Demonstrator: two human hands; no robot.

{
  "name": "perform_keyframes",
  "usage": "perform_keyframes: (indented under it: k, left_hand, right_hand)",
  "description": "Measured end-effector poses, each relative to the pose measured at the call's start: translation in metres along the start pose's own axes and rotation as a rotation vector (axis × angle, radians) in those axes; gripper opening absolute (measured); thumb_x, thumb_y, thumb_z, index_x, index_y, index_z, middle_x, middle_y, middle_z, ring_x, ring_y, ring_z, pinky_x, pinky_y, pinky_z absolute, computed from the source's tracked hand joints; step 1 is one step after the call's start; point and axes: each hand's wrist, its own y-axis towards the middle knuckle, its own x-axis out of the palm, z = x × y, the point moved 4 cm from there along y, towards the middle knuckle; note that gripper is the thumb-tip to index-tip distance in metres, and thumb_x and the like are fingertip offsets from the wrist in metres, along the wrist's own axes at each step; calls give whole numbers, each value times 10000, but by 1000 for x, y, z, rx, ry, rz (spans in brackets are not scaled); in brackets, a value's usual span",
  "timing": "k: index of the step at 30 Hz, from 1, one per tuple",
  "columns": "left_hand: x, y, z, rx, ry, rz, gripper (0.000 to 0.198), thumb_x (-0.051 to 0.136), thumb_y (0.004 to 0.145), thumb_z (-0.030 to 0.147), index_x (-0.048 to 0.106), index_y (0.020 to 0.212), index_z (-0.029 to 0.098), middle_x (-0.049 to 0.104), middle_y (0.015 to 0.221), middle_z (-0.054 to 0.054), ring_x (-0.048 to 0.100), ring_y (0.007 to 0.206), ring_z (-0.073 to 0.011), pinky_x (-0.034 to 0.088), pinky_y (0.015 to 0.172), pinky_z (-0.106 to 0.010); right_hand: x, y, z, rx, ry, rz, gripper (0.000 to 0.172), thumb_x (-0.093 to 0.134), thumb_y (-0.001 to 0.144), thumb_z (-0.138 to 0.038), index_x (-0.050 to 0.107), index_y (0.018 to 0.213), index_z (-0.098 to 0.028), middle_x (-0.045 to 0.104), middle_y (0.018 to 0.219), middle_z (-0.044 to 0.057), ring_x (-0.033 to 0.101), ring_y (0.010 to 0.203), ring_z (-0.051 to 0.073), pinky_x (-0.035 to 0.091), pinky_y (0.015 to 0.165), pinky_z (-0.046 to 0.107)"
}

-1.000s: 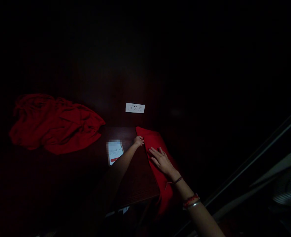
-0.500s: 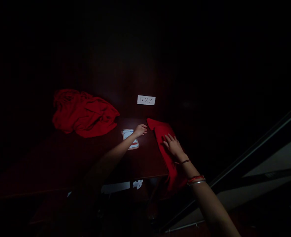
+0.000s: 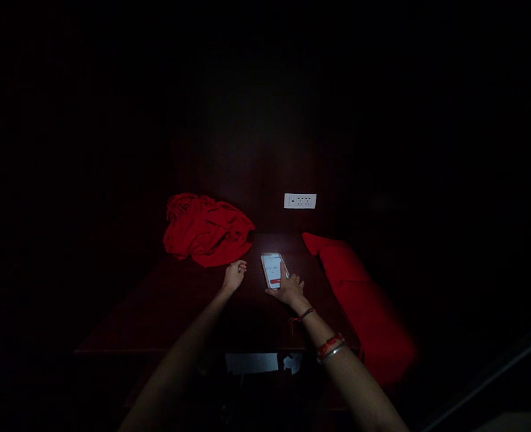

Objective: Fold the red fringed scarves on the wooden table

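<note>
A phone [image 3: 273, 264] with a lit white screen and a red bar lies on the dark table [image 3: 166, 318]. Over its lower right side is my right hand [image 3: 290, 289], one finger stretched across the screen and the others apart; it touches the phone without gripping it. My left hand [image 3: 234, 276] rests to the left of the phone, fingers loosely curled together with nothing seen in them. Just beyond that hand lies a crumpled red cloth [image 3: 209, 231]. Another red cloth [image 3: 350, 276], lying flatter, runs along the table's right edge and hangs down over it.
A white socket panel [image 3: 300, 201] is on the dark wall behind the table. Pale pieces [image 3: 251, 363] show below the table's front edge. Most of the surroundings are too dark to make out.
My right hand has left the flat red cloth and moved left onto the phone. My left hand has moved from over the phone to its left. The view has shifted leftward.
</note>
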Motion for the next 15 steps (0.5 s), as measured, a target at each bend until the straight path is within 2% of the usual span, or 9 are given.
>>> perform_keyframes:
  k: [4, 7, 15]
  left_hand:
    - [5, 10, -2, 83, 109, -13, 232, 416, 694, 33, 566, 806, 171, 601, 785, -28, 547, 779, -132, 409, 756, -244]
    - [9, 18, -1, 134, 175, -33, 220, 402, 717, 59, 567, 822, 160, 595, 831, -41, 535, 822, -146, 398, 777, -263]
    - [13, 25, -5, 211, 261, -37, 248, 381, 731, 67, 557, 881, 159, 584, 848, -44, 531, 810, -140, 408, 751, -252]
  right_hand:
    - [2, 7, -5, 19, -53, 123, 875, 515, 619, -548, 124, 1307, -174, 454, 1064, 186, 438, 989, 293, 300, 802, 407]
    - [2, 20, 2, 51, -71, 147, 866, 518, 607, -554, 161, 1298, -175, 462, 1049, 165, 442, 976, 283, 326, 778, 370]
    - [2, 84, 34, 99, -62, 173, 817, 462, 638, -575, 193, 1284, -152, 467, 1072, 153, 430, 990, 269, 337, 776, 345]
